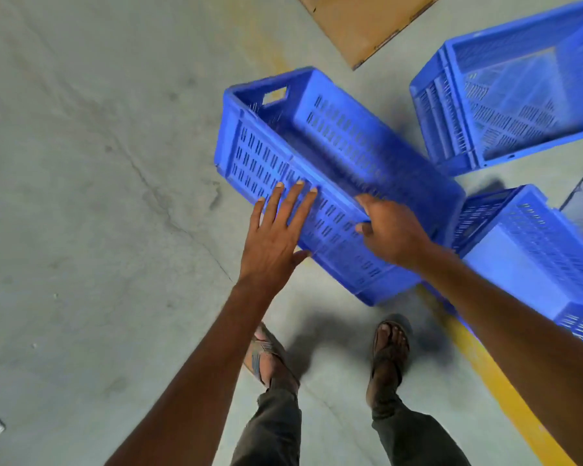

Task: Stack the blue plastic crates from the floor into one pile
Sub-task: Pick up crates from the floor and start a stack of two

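Note:
A blue slotted plastic crate [334, 153] is tilted in front of me, its open side facing up and to the right. My right hand [392, 230] grips its near long rim, thumb on the outer wall and fingers over the edge. My left hand [276, 227] lies flat with fingers spread against the same outer wall, further left. A second blue crate [519, 89] stands open at the upper right. A third blue crate [535, 250] lies at the right, partly behind my right forearm.
The floor is grey concrete [98, 196] with a yellow painted line [498, 375] running to the lower right. A flat brown cardboard sheet [360, 25] lies at the top. My two feet in sandals [389, 348] stand just below the crate.

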`<state>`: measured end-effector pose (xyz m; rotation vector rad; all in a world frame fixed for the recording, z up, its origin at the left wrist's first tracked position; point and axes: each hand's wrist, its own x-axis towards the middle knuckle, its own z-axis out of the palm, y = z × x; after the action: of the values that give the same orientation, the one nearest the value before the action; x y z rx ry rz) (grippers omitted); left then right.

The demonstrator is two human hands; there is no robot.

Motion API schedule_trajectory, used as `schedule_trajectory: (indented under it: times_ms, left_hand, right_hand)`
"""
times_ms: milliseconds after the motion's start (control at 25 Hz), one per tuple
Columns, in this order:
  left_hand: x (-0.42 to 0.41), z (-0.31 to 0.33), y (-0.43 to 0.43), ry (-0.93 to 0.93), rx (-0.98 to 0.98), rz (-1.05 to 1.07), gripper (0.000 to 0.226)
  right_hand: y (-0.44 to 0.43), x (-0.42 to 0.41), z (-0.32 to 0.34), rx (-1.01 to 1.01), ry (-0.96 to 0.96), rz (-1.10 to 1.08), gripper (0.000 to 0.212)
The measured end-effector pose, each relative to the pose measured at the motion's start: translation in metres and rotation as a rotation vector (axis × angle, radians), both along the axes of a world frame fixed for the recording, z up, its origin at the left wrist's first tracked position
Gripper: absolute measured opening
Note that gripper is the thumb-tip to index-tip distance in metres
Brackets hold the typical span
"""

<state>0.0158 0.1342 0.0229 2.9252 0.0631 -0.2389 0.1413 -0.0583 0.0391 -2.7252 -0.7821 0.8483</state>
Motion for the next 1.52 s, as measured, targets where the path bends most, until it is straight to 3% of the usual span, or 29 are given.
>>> schedule_trajectory:
  times_ms: [240, 360, 520, 680, 800, 880, 960, 1160, 1360, 1520]
  left_hand:
    - [-0.010, 0.141, 0.129, -0.137, 0.033, 0.146, 0.092]
    - [-0.025, 0.209, 0.210, -0.087, -0.008, 0.143, 0.081]
    - [-0.035, 0.264, 0.292, 0.077, -0.191, 0.299, 0.061]
    - [-0.018, 0.294, 0.360, -0.019, -0.230, 0.457, 0.063]
    - [0.016, 0.306, 0.442, 0.106, -0.249, 0.481, 0.058]
    - [0.035, 0.293, 0.506, 0.358, -0.286, 0.519, 0.053]
    - [0.050, 0.260, 0.557, 0.487, -0.248, 0.529, 0.046]
    - [0.112, 0.152, 0.647, 0.380, -0.119, 0.489, 0.039]
    - [0.157, 0.021, 0.729, 0.236, 0.115, 0.470, 0.032]
    - [0.172, -0.088, 0.773, 0.285, 0.177, 0.493, 0.025]
  right_hand:
    - [0.104, -0.007, 0.168, 0.178, 0.090, 0.207, 0.051]
    - [0.173, -0.009, 0.231, 0.229, 0.091, 0.297, 0.056]
    - [0.274, 0.004, 0.282, 0.272, -0.005, 0.326, 0.047]
    - [0.388, 0.044, 0.304, 0.121, -0.258, 0.706, 0.065]
    - [0.474, 0.093, 0.294, 0.176, -0.176, 0.685, 0.064]
    - [0.530, 0.125, 0.271, 0.180, -0.049, 0.634, 0.052]
    - [0.578, 0.153, 0.234, 0.158, 0.014, 0.629, 0.040]
    - [0.684, 0.217, 0.130, 0.074, -0.153, 0.741, 0.026]
    - [0.769, 0.260, -0.014, 0.082, -0.372, 0.824, 0.043]
    - [0.806, 0.273, -0.121, 0.084, -0.469, 0.842, 0.038]
